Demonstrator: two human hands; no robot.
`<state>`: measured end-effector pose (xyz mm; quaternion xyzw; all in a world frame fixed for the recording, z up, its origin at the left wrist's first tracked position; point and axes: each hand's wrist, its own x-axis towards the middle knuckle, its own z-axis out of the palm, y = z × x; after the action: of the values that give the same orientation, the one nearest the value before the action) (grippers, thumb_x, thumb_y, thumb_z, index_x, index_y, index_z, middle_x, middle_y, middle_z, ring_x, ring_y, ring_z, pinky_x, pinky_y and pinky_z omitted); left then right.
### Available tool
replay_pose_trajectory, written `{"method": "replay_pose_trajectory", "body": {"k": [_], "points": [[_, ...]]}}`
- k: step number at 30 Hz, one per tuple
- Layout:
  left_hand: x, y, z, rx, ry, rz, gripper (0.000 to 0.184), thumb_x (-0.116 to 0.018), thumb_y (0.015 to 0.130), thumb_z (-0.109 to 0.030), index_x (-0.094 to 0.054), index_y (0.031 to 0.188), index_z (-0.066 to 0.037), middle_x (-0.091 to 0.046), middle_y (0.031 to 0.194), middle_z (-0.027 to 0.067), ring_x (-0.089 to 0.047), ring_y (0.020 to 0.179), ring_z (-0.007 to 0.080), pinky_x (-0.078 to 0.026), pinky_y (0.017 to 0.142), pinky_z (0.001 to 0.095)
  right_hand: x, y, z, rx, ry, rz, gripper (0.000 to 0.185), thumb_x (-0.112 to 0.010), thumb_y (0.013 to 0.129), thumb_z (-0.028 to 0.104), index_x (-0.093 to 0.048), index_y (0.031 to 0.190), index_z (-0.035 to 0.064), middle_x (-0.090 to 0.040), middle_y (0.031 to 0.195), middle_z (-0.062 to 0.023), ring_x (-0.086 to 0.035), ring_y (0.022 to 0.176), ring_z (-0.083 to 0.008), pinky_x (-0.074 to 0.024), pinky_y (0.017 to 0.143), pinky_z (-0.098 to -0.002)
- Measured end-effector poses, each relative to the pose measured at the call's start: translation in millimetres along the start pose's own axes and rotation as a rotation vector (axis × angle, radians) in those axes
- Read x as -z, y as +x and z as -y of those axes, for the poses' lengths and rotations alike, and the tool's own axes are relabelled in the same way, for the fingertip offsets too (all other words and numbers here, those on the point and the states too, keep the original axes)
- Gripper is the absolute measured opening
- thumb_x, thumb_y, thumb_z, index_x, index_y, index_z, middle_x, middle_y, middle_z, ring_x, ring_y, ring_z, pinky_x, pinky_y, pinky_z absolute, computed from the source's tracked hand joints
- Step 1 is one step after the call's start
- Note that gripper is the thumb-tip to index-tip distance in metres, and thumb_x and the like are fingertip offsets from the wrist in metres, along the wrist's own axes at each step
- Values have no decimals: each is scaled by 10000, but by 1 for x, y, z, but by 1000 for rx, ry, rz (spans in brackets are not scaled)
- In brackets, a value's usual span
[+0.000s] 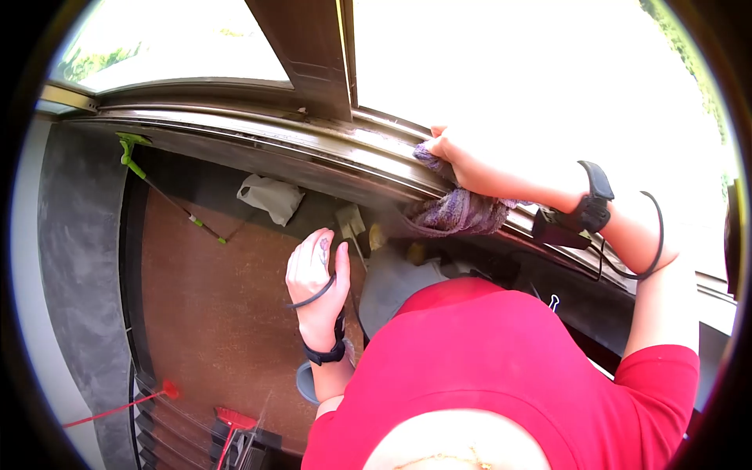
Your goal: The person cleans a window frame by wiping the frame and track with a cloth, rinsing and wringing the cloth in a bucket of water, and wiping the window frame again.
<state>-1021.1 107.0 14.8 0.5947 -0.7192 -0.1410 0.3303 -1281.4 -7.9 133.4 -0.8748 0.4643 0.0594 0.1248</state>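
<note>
My right hand (464, 163) is closed on a purple-grey cloth (462, 213), and part of the cloth pokes out past the thumb side. The cloth rests on the metal window track (313, 145), with its bulk hanging over the inner edge below my wrist. My left hand (317, 274) is held over the brown floor, away from the track. Its fingers are stretched out, and nothing is in them. A thin dark cord loops across that palm. Each wrist wears a black strap.
A dark window post (321, 63) rises from the track. A green-handled cleaning tool (168, 192) leans at the left. On the floor are a white bag (270, 198), a red broom head (235, 418) and a bluish bucket (306, 382), partly hidden by my left arm.
</note>
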Motion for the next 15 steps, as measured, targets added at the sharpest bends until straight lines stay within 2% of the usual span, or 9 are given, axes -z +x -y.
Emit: {"method": "replay_pose_trajectory", "body": {"k": [1,3,5,8,10,12,15], "points": [[-2,-2,2,6,-1,-1,157,-687,841,-48,-659,981,16,-680,991,156,-660,904,334,-526,803,393,-2,11,2,5,-5,2,143,-541,896,72,-658,953,11,-641,829,-180,-635,732,-353,-485,665,-426],[1,-2,4,8,0,9,158,-688,841,-47,-658,983,16,-680,995,156,-659,903,335,-525,802,395,-11,44,10,27,209,-169,149,-532,890,70,-650,956,6,-639,805,-195,-632,716,-359,-489,664,-432],[-1,-1,3,-36,-8,13,162,-691,840,-47,-655,983,19,-677,996,155,-657,904,335,-524,809,400,-18,73,13,103,32,-186,151,-526,912,100,-640,953,10,-642,787,-206,-634,700,-359,-493,655,-428],[-1,3,-4,-46,-21,34,165,-692,840,-50,-654,986,18,-678,997,154,-658,907,334,-523,817,402,-14,55,10,93,193,-219,166,-522,934,129,-633,958,7,-643,790,-217,-638,702,-364,-498,655,-424],[2,4,-6,-50,-45,37,172,-694,838,-49,-653,991,16,-678,999,155,-657,907,336,-523,817,401,8,22,9,-46,89,66,168,-509,946,109,-645,976,15,-646,804,-210,-640,716,-363,-495,654,-420],[-1,3,-5,-41,-72,24,178,-697,836,-48,-652,997,14,-677,1000,156,-657,907,337,-523,818,399,1,-1,1,0,110,-53,156,-522,926,80,-659,971,22,-652,811,-197,-635,710,-363,-496,659,-412],[-2,4,-2,-22,-112,8,192,-701,826,-38,-651,1005,12,-678,1004,154,-657,903,340,-523,816,394,4,13,7,9,27,-30,153,-538,898,54,-670,966,19,-653,832,-194,-625,718,-368,-493,671,-405]]}}
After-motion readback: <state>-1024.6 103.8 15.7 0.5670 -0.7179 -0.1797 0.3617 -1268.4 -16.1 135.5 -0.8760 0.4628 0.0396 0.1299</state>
